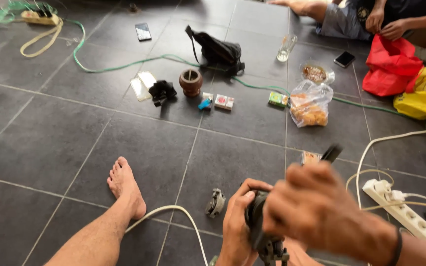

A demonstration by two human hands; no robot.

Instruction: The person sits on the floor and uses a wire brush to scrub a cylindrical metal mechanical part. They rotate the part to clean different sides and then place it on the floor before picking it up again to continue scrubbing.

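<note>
The left hand (236, 224) was closed around a dark round metal part (258, 221) low over the grey tiled floor (50, 128), the right hand (316, 207) gripped a black-handled tool (332, 152) on it, which could slip and hit the fingers.

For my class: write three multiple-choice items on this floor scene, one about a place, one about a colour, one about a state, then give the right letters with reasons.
1. Where does the small grey metal part lie?
A. on the tiles beside the left hand
B. inside the red bag
C. on the power strip

2. What colour is the long cable crossing the floor?
A. green
B. orange
C. purple

3. How is the dark device held?
A. lying untouched
B. gripped by both hands
C. hanging from a hook

Answers: 1 A, it rests on tile left of that hand. 2 A, plainly green. 3 B, the right hand and left hand wrap it.
</note>
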